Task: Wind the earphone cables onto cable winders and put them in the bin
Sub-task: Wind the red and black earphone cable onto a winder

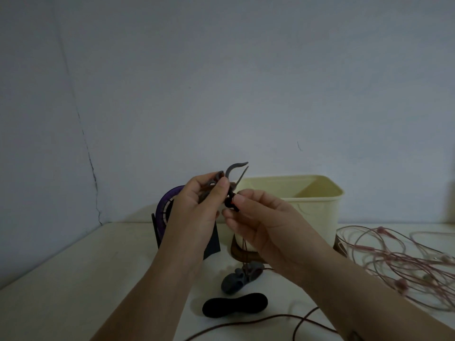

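Grey cable winder (213, 182): pinched between left hand (197, 205) thumb and fingers, flaps apparently spread. Dark earbud (229, 203): gripped at right hand (258, 217) fingertips, just beside winder; cable (244, 252) hanging below.

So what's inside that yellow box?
Only the upper inner walls of the cream bin show. Nothing sticks up from it, but its floor is hidden behind its own front wall and the right hand.

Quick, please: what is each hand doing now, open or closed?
Left hand: closed, gripping the grey cable winder.
Right hand: closed, pinching a dark earbud at the winder.
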`<state>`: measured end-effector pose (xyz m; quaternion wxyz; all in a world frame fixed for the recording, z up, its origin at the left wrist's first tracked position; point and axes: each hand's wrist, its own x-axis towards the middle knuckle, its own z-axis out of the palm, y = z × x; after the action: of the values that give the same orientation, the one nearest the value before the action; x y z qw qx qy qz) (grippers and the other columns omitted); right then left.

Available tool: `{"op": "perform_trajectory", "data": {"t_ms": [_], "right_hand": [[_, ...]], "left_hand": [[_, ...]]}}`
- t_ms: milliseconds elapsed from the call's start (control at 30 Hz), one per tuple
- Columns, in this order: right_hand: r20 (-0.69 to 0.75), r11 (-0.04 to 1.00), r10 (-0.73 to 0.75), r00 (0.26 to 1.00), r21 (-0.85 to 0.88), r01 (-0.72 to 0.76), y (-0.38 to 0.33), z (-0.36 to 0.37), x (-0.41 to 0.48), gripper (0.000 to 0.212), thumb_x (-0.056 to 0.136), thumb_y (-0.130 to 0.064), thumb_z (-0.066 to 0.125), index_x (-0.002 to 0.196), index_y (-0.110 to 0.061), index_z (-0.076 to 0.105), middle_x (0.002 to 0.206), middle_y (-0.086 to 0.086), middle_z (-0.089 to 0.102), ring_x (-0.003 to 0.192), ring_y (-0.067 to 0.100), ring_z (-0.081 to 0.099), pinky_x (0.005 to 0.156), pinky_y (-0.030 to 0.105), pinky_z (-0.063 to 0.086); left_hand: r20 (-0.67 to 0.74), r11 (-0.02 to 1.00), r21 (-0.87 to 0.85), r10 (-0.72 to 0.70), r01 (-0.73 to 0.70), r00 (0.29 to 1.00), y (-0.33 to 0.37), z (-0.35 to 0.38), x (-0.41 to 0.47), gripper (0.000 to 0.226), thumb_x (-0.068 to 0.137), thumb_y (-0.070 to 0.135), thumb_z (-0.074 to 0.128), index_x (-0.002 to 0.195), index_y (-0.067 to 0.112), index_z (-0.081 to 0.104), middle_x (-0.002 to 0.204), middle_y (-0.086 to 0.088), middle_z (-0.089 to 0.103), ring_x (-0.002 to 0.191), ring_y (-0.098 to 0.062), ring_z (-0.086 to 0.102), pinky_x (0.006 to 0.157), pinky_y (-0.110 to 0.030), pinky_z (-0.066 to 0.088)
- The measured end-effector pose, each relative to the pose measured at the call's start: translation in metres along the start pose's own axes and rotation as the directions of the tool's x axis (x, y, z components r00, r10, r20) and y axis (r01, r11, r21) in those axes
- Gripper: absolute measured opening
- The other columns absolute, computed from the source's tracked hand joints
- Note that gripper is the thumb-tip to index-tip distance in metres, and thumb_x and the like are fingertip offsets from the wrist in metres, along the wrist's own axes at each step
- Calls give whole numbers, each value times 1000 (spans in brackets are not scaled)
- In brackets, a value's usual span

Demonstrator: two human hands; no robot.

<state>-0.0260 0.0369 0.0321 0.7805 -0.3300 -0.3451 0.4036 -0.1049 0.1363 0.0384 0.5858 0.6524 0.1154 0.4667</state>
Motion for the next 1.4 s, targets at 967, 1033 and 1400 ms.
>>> {"op": "perform_trajectory", "data": {"t_ms": [967, 1033, 1400], "right_hand": [[-15, 887, -274, 962, -389, 247, -12, -22, 12, 9, 60, -21, 72, 69, -22, 73, 87, 7, 74, 78, 13, 67, 75, 26, 49], [-3, 891, -272, 962, -377, 251, -12, -23, 12, 10, 60, -21, 73, 69, -20, 72, 91, 11, 74, 79, 14, 67, 76, 26, 49], [-3, 864, -305, 952, -420, 276, -13, -26, 13, 19, 56, -26, 74, 73, -17, 73, 89, 13, 74, 84, 20, 67, 81, 30, 51]], "left_hand": [[90, 990, -66, -117, 123, 989, -3, -3, 4, 38, 61, 27, 68, 97, 18, 67, 86, 1, 76, 81, -12, 70, 71, -28, 53], [89, 991, -62, -114, 119, 990, -3, -2, 5, 36, 60, 28, 68, 95, 18, 68, 86, 1, 76, 81, -13, 70, 73, -30, 52], [98, 996, -15, -91, 93, 991, -4, -2, 1, 35, 63, 29, 67, 97, 20, 70, 92, -1, 76, 88, -17, 72, 85, -39, 55]]}}
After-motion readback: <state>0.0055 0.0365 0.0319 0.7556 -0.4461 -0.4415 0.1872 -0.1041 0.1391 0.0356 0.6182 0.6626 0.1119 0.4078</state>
